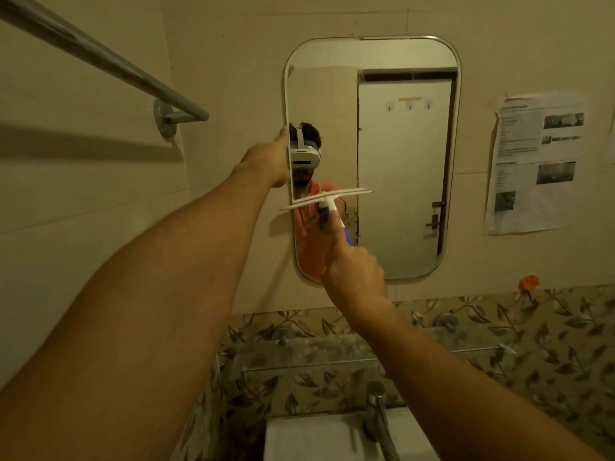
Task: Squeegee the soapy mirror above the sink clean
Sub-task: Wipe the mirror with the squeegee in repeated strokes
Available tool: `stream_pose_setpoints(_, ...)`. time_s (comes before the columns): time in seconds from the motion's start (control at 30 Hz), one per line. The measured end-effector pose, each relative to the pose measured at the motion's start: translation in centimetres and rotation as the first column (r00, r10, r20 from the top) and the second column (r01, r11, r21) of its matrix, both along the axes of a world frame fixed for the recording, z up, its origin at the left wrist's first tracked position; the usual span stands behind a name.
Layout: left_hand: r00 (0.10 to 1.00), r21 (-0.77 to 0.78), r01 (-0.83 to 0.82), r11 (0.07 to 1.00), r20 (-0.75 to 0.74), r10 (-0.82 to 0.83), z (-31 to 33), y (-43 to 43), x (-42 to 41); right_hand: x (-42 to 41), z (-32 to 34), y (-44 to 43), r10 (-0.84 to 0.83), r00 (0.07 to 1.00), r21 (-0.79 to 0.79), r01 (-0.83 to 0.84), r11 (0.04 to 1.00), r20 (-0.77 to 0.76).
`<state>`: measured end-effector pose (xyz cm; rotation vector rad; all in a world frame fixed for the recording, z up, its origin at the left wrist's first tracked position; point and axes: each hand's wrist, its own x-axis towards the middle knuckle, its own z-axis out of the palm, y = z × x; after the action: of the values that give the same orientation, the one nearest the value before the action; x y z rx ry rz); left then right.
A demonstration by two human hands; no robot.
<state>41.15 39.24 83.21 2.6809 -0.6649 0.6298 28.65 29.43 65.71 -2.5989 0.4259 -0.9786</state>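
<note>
The squeegee [327,198] is sitting tilted across the lower left of the mirror [399,161], at the frame's centre, with the right hand [354,267] gripping its handle from below. The left hand [266,161] is clasping the mirror's left edge. A tap [377,414] and sink [299,437] are showing at the bottom.

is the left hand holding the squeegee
No, the right hand grips the squeegee by its handle, while the left hand holds the left edge of the mirror.
</note>
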Motion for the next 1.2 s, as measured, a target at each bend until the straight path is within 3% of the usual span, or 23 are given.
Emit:
stream_pose_setpoints(0.47, 0.999, 0.020, -0.032, 0.999, 0.043, 0.031, -0.5, 0.0, -0.4, -1.0, -9.3, 0.1, -0.026, 0.997, 0.004, 0.027, 1.000, -0.079)
stream_pose_setpoints(0.77, 0.993, 0.083, -0.041, 0.996, 0.113, 0.031, -0.9, -0.8, -1.0, -2.7, -11.5, -1.7, 0.007, 0.966, -0.002, -0.008, 1.000, -0.260)
stream_pose_setpoints(0.97, 0.997, 0.038, -0.049, 0.998, 0.061, 0.047, -0.6, -1.1, -1.6, -3.8, -11.5, -3.5, -0.042, 0.920, -0.064, 0.018, 0.998, -0.389)
stream_pose_setpoints(1.1, 0.998, 0.034, -0.053, 0.998, 0.047, 0.052, -0.4, -1.0, -1.9, -5.4, -10.2, -5.1, -0.026, 0.934, -0.053, 0.007, 0.999, -0.357)
stream_pose_setpoints(1.2, 0.998, 0.033, -0.057, 0.998, 0.028, 0.056, -0.1, -0.8, -1.8, -6.0, -7.9, -5.2, 0.040, 0.973, -0.077, -0.059, 0.995, -0.226)
